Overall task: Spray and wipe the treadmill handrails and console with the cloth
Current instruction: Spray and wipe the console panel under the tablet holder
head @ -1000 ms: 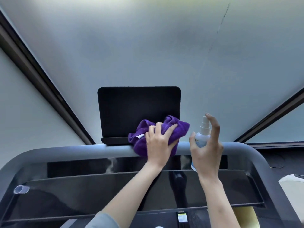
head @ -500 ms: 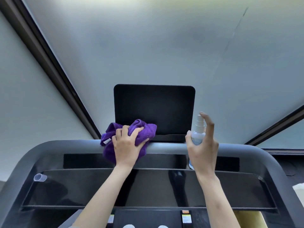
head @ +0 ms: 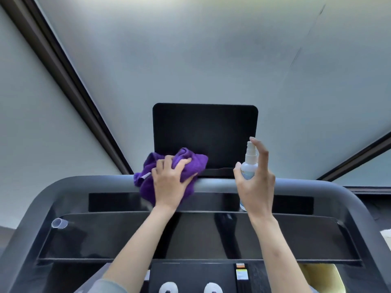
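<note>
The left hand (head: 172,182), gripping the purple cloth (head: 190,162), had wiped leftward along the front handrail (head: 215,184); the right hand (head: 255,182) held the spray bottle (head: 249,166) above that rail.

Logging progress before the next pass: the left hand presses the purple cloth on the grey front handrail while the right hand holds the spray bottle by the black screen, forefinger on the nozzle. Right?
Not quite. The head view shows the right hand holding the spray bottle with its forefinger raised beside the nozzle, not on it. The rest stands: left hand, purple cloth, handrail, black screen.
</note>
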